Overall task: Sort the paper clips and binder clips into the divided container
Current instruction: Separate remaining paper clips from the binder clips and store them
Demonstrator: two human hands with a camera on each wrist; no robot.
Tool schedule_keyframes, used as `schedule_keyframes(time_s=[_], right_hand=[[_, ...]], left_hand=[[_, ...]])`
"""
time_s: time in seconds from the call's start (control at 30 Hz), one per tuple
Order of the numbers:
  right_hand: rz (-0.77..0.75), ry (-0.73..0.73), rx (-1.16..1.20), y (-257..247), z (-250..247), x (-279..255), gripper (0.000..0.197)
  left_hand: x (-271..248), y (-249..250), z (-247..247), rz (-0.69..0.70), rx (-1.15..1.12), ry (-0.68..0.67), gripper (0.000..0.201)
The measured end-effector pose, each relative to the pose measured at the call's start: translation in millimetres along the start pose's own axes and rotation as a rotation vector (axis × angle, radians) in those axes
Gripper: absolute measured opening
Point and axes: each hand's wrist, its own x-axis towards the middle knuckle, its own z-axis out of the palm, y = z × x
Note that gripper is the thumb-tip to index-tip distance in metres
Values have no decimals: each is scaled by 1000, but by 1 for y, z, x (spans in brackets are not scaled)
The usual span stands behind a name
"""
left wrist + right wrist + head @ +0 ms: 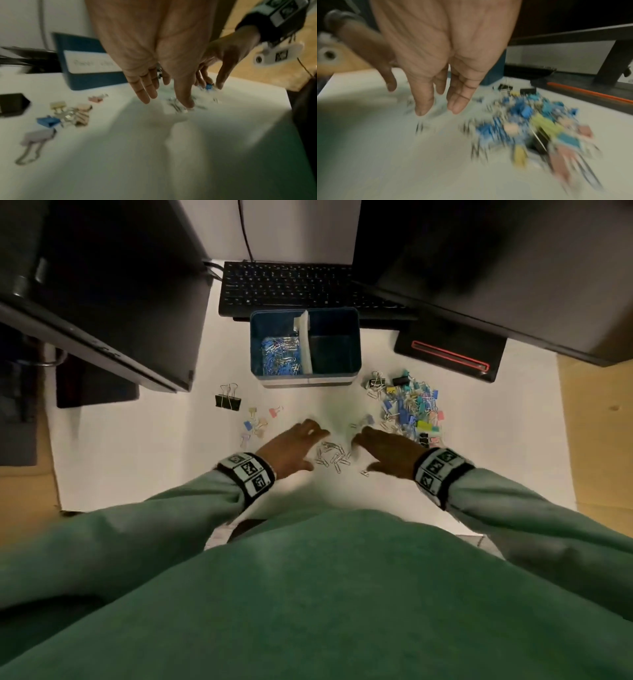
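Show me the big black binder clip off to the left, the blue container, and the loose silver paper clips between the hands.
large black binder clip (pixel 227 402), head view, on its black body.
blue divided container (pixel 305 370), head view, on its near wall.
silver paper clips (pixel 333 454), head view, on the middle of the small pile.

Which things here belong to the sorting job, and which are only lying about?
For the job:
container
silver paper clips
mixed pile
small binder clips
black binder clip

Lying about:
keyboard
cable
monitors
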Motion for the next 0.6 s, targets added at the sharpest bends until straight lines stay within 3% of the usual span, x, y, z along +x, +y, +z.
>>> schedule_keyframes(time_s=[0.1,0.23,0.37,0.6], right_hand=[[69,-69,-30,8,34,-13,79],[3,92,134,-6,39,4,58],[-39,190,142,-22,31,33,47],[-87,220,-65,-31,24,48,17]], left_hand=[[13,7,19,29,33,-9,74],[24,10,28,96,15,131,34],[26,7,35,51,32,170,11],[26,16,32,-82,147,149,24]])
